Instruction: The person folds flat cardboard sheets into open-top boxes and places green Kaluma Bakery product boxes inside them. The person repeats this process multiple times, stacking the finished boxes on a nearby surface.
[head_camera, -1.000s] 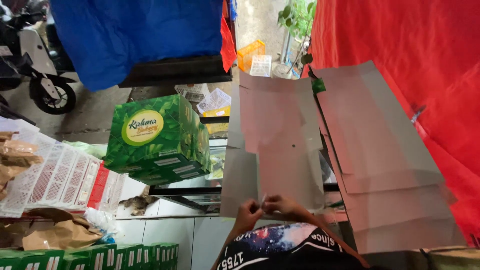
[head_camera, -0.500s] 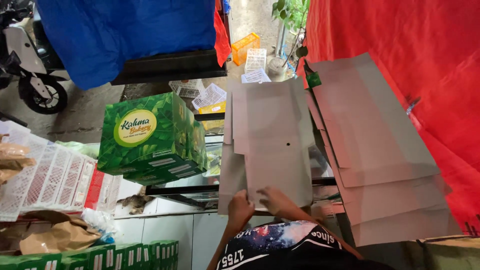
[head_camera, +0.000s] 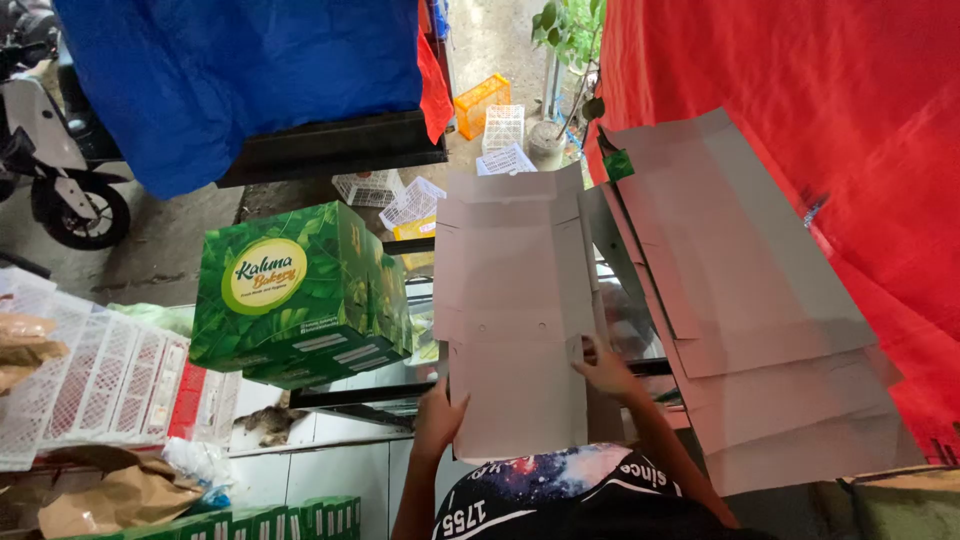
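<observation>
Both grips closed on the flat grey carton blank (head_camera: 515, 300): left hand (head_camera: 437, 417) lower-left edge, right hand (head_camera: 603, 368) right edge.

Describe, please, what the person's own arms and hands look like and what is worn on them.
Both forearms are bare, and the left hand and right hand wear no gloves; no watch or rings are visible. At the bottom edge shows a black shirt with a galaxy-like print and white lettering.

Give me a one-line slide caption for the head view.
Two bare hands, left hand and right hand, hold a flat grey cardboard blank beside a green printed box.
</observation>
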